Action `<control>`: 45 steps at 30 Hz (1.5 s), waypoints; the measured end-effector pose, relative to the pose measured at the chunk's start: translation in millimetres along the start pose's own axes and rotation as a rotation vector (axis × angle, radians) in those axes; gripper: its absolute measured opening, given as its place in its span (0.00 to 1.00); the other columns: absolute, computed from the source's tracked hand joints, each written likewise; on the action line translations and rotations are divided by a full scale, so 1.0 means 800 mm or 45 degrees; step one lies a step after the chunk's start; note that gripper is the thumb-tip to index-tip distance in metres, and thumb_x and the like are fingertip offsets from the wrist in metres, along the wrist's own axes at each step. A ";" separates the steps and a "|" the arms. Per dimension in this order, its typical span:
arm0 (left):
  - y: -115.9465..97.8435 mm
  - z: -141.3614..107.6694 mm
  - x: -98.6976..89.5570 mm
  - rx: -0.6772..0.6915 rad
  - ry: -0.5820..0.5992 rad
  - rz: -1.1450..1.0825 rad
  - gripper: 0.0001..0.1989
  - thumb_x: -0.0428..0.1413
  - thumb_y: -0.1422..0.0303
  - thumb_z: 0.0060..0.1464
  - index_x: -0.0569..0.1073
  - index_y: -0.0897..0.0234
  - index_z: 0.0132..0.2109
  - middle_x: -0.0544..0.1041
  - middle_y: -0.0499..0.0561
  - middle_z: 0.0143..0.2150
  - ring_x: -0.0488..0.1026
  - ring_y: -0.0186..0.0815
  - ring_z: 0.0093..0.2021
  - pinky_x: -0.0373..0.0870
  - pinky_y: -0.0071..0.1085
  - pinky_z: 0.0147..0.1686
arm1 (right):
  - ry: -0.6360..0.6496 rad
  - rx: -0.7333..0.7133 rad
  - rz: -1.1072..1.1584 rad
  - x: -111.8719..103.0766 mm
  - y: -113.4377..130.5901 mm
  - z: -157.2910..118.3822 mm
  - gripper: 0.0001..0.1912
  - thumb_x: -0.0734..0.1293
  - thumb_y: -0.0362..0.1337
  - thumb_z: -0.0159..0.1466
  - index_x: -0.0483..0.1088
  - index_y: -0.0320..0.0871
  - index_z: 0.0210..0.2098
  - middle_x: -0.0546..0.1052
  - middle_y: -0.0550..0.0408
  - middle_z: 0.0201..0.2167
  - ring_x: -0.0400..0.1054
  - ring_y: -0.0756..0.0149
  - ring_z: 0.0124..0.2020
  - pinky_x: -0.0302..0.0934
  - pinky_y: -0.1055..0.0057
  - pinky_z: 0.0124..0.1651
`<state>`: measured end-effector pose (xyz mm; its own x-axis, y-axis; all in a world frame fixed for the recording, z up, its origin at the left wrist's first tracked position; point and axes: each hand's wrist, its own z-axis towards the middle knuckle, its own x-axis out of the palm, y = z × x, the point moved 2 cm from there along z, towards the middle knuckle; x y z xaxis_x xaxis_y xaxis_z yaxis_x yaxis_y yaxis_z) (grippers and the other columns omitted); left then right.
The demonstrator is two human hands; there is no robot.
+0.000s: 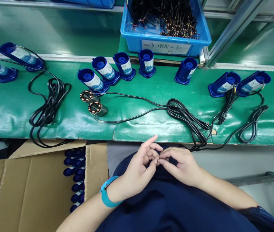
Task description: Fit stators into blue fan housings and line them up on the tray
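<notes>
Over my lap, just off the bench's front edge, my left hand (143,164) and my right hand (181,164) meet fingertip to fingertip. Thumb and fingers are pinched together on each side, the left index finger stretched out. Anything between the fingertips is too small to make out. On the bench beyond lie two motor stators (97,108) with copper windings, each wired to a black cable. Those cables run right into a tied coil (187,117). Behind the stators stands a blue pump housing (93,80) with a white label, one of several in a row.
A blue bin (166,38) with cut wires and cables stands at the back. More blue housings (226,83) and cable coils lie at the right, another cable bundle (50,103) at the left. Below left, a cardboard box (35,183) holds several housings.
</notes>
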<state>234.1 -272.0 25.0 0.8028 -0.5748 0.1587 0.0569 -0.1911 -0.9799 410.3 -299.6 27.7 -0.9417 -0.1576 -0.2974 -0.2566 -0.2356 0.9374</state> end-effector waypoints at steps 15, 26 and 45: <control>0.006 -0.002 0.002 -0.047 0.049 0.126 0.34 0.49 0.75 0.66 0.50 0.44 0.72 0.66 0.54 0.55 0.69 0.27 0.40 0.72 0.32 0.47 | -0.013 0.033 -0.016 0.004 -0.009 -0.004 0.04 0.68 0.29 0.67 0.74 0.44 0.36 0.81 0.56 0.32 0.75 0.70 0.32 0.70 0.74 0.38; 0.007 -0.006 0.005 -0.057 0.059 0.176 0.33 0.48 0.75 0.66 0.50 0.45 0.72 0.66 0.53 0.55 0.70 0.28 0.41 0.72 0.33 0.48 | 0.012 0.046 0.001 0.003 -0.008 -0.007 0.04 0.68 0.30 0.66 0.75 0.43 0.36 0.80 0.55 0.31 0.74 0.70 0.30 0.70 0.74 0.35; 0.011 -0.006 0.005 -0.078 0.044 0.184 0.32 0.48 0.75 0.66 0.51 0.46 0.72 0.67 0.53 0.53 0.70 0.28 0.41 0.72 0.32 0.48 | -0.008 0.042 0.014 0.005 -0.012 -0.009 0.07 0.66 0.27 0.64 0.76 0.43 0.35 0.81 0.56 0.31 0.76 0.68 0.32 0.71 0.73 0.38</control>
<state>235.5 -279.7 17.5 0.7789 -0.6268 0.0215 -0.0952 -0.1520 -0.9838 410.3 -305.2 16.0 -0.9457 -0.1542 -0.2863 -0.2534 -0.2021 0.9460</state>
